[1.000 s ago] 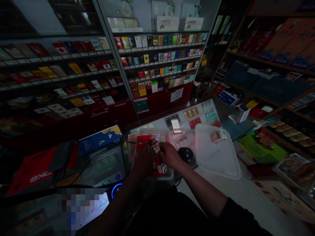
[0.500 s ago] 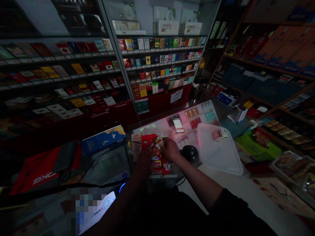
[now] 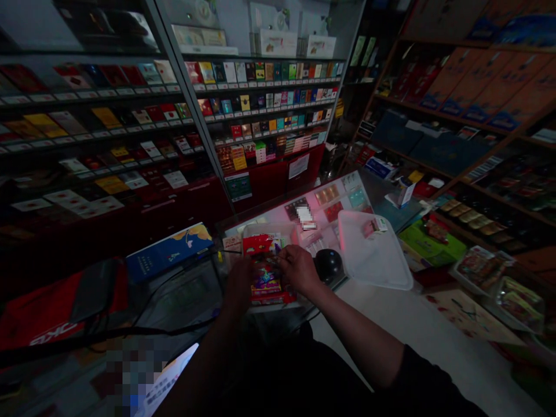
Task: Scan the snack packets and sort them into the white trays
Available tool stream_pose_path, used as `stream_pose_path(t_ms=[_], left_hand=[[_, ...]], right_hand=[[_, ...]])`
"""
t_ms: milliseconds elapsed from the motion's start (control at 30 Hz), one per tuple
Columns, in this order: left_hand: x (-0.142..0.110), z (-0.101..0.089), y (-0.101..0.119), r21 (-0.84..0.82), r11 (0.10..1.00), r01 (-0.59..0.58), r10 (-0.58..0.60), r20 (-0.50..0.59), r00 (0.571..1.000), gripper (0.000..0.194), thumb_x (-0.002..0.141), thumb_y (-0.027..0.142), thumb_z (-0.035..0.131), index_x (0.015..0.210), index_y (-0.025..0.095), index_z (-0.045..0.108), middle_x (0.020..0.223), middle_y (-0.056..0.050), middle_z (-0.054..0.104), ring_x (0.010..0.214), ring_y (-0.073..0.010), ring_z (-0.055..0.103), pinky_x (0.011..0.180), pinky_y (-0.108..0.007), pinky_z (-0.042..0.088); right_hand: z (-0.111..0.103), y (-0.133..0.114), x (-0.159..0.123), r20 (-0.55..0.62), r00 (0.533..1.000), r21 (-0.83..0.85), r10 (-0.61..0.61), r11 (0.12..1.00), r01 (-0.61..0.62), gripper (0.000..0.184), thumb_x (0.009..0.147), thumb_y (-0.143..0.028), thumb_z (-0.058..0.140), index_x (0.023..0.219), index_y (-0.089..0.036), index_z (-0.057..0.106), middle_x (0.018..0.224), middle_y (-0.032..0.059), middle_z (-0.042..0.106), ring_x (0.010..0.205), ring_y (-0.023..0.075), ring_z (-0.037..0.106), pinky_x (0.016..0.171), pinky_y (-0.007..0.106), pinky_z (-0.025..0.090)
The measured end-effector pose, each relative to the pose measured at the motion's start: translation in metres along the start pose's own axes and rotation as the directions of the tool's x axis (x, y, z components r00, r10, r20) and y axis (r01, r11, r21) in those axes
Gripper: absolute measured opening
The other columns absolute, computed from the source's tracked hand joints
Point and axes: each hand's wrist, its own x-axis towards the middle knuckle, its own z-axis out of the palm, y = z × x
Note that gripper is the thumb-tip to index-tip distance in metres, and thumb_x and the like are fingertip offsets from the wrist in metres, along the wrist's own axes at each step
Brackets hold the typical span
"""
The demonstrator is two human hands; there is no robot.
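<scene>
Both hands are over a clear plastic box [image 3: 292, 230] on a glass counter in a dim shop. The box is packed with red, colourful snack packets [image 3: 266, 281]. My left hand [image 3: 238, 282] lies on the left side of the packets, fingers curled against them. My right hand [image 3: 297, 270] rests on their right side, fingers bent and pinching at a packet's top edge. What exactly each hand grips is hard to make out in the dark.
The box's clear lid [image 3: 373, 259] lies to the right with a small pack [image 3: 374, 226] on it. A black round object [image 3: 328, 264] sits beside my right hand. A blue carton [image 3: 167, 251] lies at left. Shelves of cigarette packs [image 3: 260, 110] stand behind the counter.
The view has shifted a little left and up. Both hands have stayed on the packets, which now lie flatter in the box; my right hand has slid slightly along their top.
</scene>
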Motion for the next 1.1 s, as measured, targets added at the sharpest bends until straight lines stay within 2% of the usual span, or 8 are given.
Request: stream_pose_path(t_ms=[133,333,433,500,600,700,933,1100], left_hand=[[0.002,-0.003,-0.001,-0.197,0.964,0.176,-0.167,0.061,0.984,0.053,0.071,0.059,0.075,0.101,0.015,0.070,0.085,-0.008,0.077,0.069,-0.0195,0.071,0.059,-0.027,0.051],[-0.003,0.001,-0.001,-0.197,0.979,0.047,-0.029,0.093,0.995,0.050,0.055,0.033,0.088,0.098,0.015,0.071,0.082,-0.004,0.077,0.072,-0.0206,0.071,0.067,-0.032,0.055],[-0.004,0.007,0.000,-0.195,0.981,-0.005,0.022,0.081,0.996,0.049,0.054,0.034,0.088,0.097,0.016,0.071,0.081,-0.003,0.076,0.071,-0.0196,0.070,0.068,-0.032,0.055],[-0.004,0.012,0.000,-0.205,0.978,-0.023,0.035,0.055,0.998,0.050,0.052,0.035,0.088,0.095,0.016,0.072,0.079,-0.001,0.074,0.069,-0.0183,0.069,0.067,-0.031,0.054],[-0.004,0.022,0.002,-0.200,0.979,-0.051,0.059,0.037,0.998,0.048,0.053,0.037,0.087,0.095,0.016,0.072,0.077,-0.001,0.074,0.071,-0.0188,0.069,0.069,-0.031,0.054],[-0.006,0.034,0.011,-0.083,0.993,-0.085,0.089,0.045,0.995,0.045,0.056,0.036,0.084,0.095,0.016,0.073,0.078,-0.002,0.075,0.074,-0.0205,0.071,0.070,-0.031,0.053],[-0.008,0.075,0.042,0.140,0.971,-0.193,0.169,0.166,0.971,0.038,0.062,0.035,0.081,0.096,0.019,0.071,0.079,-0.003,0.077,0.068,-0.0201,0.070,0.065,-0.030,0.051],[-0.004,0.109,0.054,0.131,0.956,-0.263,0.226,0.246,0.942,0.037,0.066,0.035,0.080,0.098,0.021,0.071,0.078,-0.001,0.076,0.060,-0.0176,0.065,0.058,-0.028,0.047]], right_hand=[[-0.011,-0.005,-0.007,-0.001,0.964,-0.060,-0.267,0.962,0.266,0.018,0.084,-0.007,0.059,0.081,-0.024,0.064,0.087,0.0035,0.069,0.107,0.0247,0.061,0.097,0.041,0.047],[-0.024,0.004,-0.018,-0.030,0.923,-0.070,-0.383,0.922,0.380,0.027,0.079,-0.002,0.055,0.086,-0.026,0.066,0.098,0.0020,0.074,0.119,0.0244,0.061,0.111,0.049,0.043],[-0.028,0.010,-0.024,-0.143,0.953,-0.078,-0.267,0.963,0.258,0.026,0.081,-0.008,0.055,0.093,-0.026,0.070,0.113,0.0043,0.073,0.123,0.0262,0.059,0.110,0.050,0.045],[-0.030,0.015,-0.027,-0.244,0.965,-0.019,-0.097,0.995,0.095,0.024,0.085,-0.015,0.058,0.102,-0.025,0.070,0.117,0.0062,0.073,0.117,0.0264,0.063,0.105,0.048,0.049],[-0.034,0.027,-0.024,-0.300,0.935,0.185,0.191,0.973,-0.139,0.028,0.085,-0.028,0.065,0.113,-0.024,0.067,0.113,0.0076,0.075,0.107,0.0256,0.069,0.096,0.044,0.054],[-0.048,0.037,-0.014,-0.327,0.901,0.282,0.286,0.939,-0.195,0.041,0.082,-0.035,0.072,0.120,-0.022,0.064,0.116,0.0093,0.075,0.107,0.0252,0.071,0.098,0.044,0.054],[-0.114,0.035,0.018,-0.170,0.985,0.093,0.042,0.995,-0.026,0.042,0.084,-0.027,0.072,0.126,-0.024,0.067,0.112,0.0051,0.077,0.107,0.0240,0.070,0.101,0.043,0.052],[-0.150,0.044,0.034,-0.151,0.979,-0.175,-0.137,0.978,0.110,0.041,0.079,-0.023,0.076,0.120,-0.023,0.073,0.130,0.0117,0.069,0.125,0.0300,0.060,0.110,0.051,0.045]])
